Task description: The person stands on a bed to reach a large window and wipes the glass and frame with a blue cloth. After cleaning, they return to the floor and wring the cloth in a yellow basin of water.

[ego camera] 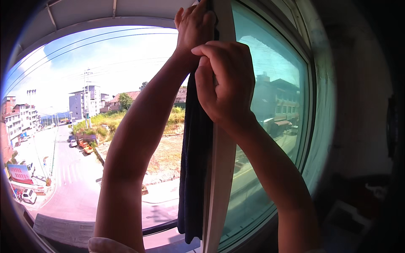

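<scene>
A dark cloth (194, 164) hangs down along the upright white frame (221, 177) of a sliding window. My left hand (196, 30) is raised high at the frame's top, against the upper part of the dark cloth; its fingertips are cut off by the picture's edge, so its grip is unclear. Lower and to the right, my right hand (226, 79) is bent in a curl in front of the frame, thumb and forefinger close together. Whether it grips the frame or the cloth behind it cannot be told. Greenish window glass (269, 104) lies to its right.
Left of the frame, the window opening looks onto a street (76, 170) with parked vehicles and buildings, well below. A grey ledge (63, 229) runs outside at the lower left. The window's outer frame (311, 95) and a dark wall (357, 126) stand at the right.
</scene>
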`<control>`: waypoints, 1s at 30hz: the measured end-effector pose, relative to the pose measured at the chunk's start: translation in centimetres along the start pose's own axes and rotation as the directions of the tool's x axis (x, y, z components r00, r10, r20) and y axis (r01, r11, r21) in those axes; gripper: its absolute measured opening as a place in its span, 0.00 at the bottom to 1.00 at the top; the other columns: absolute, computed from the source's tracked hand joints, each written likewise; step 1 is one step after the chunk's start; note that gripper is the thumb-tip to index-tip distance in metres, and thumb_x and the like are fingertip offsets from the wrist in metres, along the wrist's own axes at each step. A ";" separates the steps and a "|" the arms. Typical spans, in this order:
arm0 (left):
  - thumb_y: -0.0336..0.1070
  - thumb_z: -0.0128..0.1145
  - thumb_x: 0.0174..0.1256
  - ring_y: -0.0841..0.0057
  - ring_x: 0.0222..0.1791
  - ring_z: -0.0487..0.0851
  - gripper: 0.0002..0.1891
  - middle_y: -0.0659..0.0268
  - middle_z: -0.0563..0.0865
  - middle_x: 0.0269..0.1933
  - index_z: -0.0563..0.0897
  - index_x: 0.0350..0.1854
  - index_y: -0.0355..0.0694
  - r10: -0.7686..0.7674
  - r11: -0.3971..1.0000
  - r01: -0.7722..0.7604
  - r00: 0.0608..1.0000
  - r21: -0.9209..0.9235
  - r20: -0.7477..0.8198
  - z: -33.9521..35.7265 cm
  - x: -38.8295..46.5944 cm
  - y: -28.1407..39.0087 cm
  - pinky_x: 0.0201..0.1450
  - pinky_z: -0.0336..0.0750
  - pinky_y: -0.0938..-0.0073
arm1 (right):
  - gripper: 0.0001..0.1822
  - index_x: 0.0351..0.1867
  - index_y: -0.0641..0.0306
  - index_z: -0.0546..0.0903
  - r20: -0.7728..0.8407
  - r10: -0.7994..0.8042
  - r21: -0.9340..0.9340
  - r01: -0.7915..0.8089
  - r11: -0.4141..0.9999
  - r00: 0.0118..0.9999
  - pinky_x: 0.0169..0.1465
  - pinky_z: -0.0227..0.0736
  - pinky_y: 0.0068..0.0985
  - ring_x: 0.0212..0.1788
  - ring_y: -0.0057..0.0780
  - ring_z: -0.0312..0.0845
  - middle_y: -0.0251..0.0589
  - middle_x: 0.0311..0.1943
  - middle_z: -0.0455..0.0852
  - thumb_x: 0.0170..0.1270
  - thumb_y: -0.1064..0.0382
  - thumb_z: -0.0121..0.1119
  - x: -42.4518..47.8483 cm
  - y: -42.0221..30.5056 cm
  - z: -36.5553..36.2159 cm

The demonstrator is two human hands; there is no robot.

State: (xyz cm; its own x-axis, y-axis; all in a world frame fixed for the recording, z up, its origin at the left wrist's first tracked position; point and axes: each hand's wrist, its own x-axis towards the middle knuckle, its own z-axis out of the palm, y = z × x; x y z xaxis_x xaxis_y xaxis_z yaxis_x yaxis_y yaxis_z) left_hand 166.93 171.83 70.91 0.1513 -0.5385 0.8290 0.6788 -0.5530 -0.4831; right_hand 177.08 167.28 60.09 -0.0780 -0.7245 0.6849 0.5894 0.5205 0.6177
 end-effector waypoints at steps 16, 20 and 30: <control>0.30 0.47 0.63 0.53 0.56 0.76 0.23 0.46 0.80 0.53 0.71 0.61 0.27 -0.415 0.759 0.345 0.910 -0.552 -0.002 -1.9 -9.0 8.8 0.65 0.64 0.59 | 0.11 0.46 0.67 0.80 0.455 0.569 -0.553 -0.283 0.784 0.686 0.45 0.78 0.34 0.41 0.45 0.83 0.50 0.41 0.85 0.66 0.68 0.52 3.9 -3.4 -3.7; 0.34 0.46 0.69 0.53 0.56 0.78 0.23 0.45 0.79 0.56 0.71 0.65 0.33 -0.687 0.172 0.411 0.701 -0.895 0.190 -2.0 -9.1 9.6 0.60 0.69 0.67 | 0.15 0.46 0.67 0.80 0.463 0.659 -0.675 -0.246 0.695 0.593 0.46 0.77 0.37 0.41 0.49 0.84 0.52 0.40 0.86 0.67 0.58 0.54 3.4 -7.0 -3.7; 0.31 0.44 0.70 0.82 0.29 0.78 0.22 0.62 0.83 0.36 0.70 0.65 0.29 -0.804 -0.423 0.209 0.362 -0.882 0.471 -4.2 -8.4 2.4 0.35 0.74 0.81 | 0.18 0.37 0.72 0.83 0.364 0.839 -0.916 -0.319 0.243 -0.405 0.27 0.77 0.21 0.22 0.23 0.81 0.39 0.26 0.86 0.62 0.54 0.65 3.3 -13.0 -2.1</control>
State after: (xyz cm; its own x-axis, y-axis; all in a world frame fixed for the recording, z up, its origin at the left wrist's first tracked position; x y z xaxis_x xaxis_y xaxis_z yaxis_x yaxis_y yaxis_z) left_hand 164.29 172.40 61.60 -0.1524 0.5497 0.8213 -0.8891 -0.4392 0.1289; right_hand 170.91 157.18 53.51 0.2334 0.8943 0.3818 0.9048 -0.0559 -0.4222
